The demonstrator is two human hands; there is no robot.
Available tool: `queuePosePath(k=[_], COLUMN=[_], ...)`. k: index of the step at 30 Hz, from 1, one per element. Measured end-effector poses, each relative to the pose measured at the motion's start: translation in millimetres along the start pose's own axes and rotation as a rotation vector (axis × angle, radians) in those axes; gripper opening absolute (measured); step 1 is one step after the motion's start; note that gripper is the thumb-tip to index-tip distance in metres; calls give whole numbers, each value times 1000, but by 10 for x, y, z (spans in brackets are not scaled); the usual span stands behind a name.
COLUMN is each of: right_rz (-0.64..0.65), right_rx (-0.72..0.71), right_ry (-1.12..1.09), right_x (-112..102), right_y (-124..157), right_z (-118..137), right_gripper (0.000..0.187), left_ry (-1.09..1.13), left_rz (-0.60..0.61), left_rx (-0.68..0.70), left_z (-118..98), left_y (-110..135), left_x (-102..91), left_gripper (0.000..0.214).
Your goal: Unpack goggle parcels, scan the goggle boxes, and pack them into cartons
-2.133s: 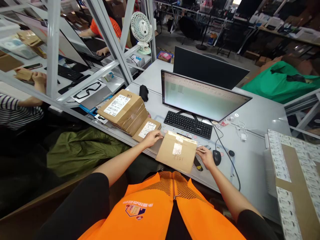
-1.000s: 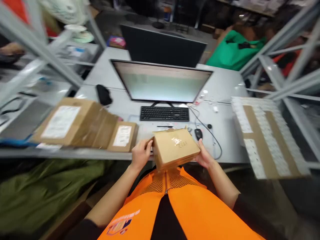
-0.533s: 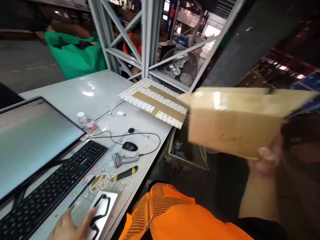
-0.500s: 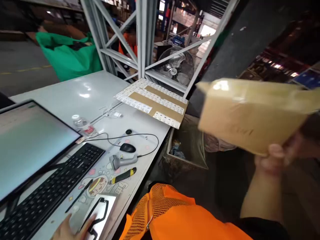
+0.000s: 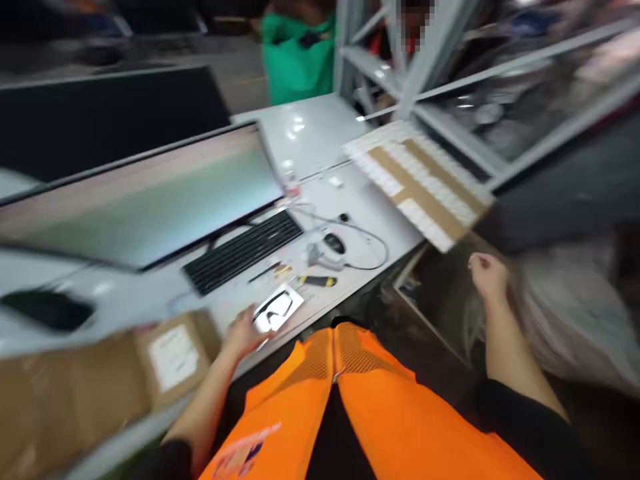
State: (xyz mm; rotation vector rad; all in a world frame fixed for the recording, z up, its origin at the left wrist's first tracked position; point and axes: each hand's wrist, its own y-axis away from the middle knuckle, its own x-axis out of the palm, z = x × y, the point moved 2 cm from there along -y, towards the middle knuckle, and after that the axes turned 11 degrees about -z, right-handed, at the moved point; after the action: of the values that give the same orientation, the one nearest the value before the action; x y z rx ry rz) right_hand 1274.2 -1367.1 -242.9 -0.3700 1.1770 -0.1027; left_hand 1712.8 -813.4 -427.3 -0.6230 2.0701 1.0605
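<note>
My left hand (image 5: 244, 333) is at the near edge of the desk, its thumb and fingers closed around the left end of a flat white packet (image 5: 281, 305) with a black angular outline on it. Beyond the packet lie a yellow-and-black box cutter (image 5: 319, 281) and a dark pen (image 5: 264, 271). Out to the right, my right hand (image 5: 489, 275) is raised with its fingers curled in, and nothing shows in it. It hovers over a bin (image 5: 425, 313) beside the desk, below a cardboard sheet (image 5: 425, 177) covered with rows of white labels.
A monitor (image 5: 150, 200) and keyboard (image 5: 245, 250) occupy the left of the desk. A grey scanner (image 5: 325, 257), a mouse (image 5: 334, 243) and a cable lie mid-desk. Cardboard boxes (image 5: 100, 380) stand at the near left. A metal frame (image 5: 425, 60) rises behind the labelled sheet.
The brown taped parcel has left my right hand and is out of sight. That hand has drawn in and curled. My view has swung left, and my left fingers have closed on the packet.
</note>
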Motion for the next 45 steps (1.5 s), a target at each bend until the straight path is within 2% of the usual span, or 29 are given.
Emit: queuePosePath(k=[2,3,5,7,9,11,13,16,18,20,22,24,27,28,30,32,34,36,38,40,42,45], right_rz=[229,376,648,771,755,711,751,857,848,839,945,1230,1787,1917,2040,2051,1997,1876,1682,1452,1247,1037], right_rx=[-63,-125,-305,-472,-585,-625,-601,-544,-539,-529,-499,-451,-370,-358,-351,-337,-314,-320,-346,-390,-451,-555], right_ry=[-189,-265,-360,-335,-240,-109,36,193,213,184,115,12,-143,-179,-233,-269,-306,-329,-317,-268,-203,-75], right_x=[833,1162,1638,1940,2154,2321,2460,2593,2618,2594,2526,2407,2110,1995,1793,1664,1634,1713,1891,2134,2391,2722], right_y=[697,1067,1729,2156,2324,2340,2344,2433,2487,2467,2348,2160,1860,1775,1656,1617,1637,1681,1726,1763,1796,1840], right_z=[616,957,1634,2211,2635,2894,3012,3053,3069,3102,3148,3191,3235,3247,3279,3315,3335,3314,3241,3126,2990,2777], right_gripper=[43,43,45,48,54,63,74,80,78,73,65,54,47,48,51,50,46,40,38,37,37,44], left_ry=[-39,-55,-56,3,122,259,357,405,405,401,394,381,360,354,339,329,330,345,367,383,382,361], left_rz=[-42,-75,-127,-190,-292,-423,-549,-695,-755,-774,-758,-731,-690,-675,-649,-631,-614,-596,-602,-645,-713,-879], left_rx=[-16,-70,-180,-213,-159,-77,-30,-48,-84,-110,-127,-130,-101,-87,-69,-74,-98,-129,-158,-188,-250,-478], left_z=[-110,-143,-172,-161,-110,-30,44,82,69,53,52,65,86,86,70,29,-29,-80,-97,-76,-32,74], left_y=[139,171,225,323,478,666,850,1047,1115,1144,1148,1136,1096,1076,1030,982,955,985,1120,1400,1820,2578], left_x=[68,109,194,276,354,433,520,640,692,716,714,696,656,641,608,566,518,472,432,413,435,527], left_gripper=[106,104,102,101,101,103,105,103,103,102,101,100,102,102,102,101,101,101,103,104,105,106])
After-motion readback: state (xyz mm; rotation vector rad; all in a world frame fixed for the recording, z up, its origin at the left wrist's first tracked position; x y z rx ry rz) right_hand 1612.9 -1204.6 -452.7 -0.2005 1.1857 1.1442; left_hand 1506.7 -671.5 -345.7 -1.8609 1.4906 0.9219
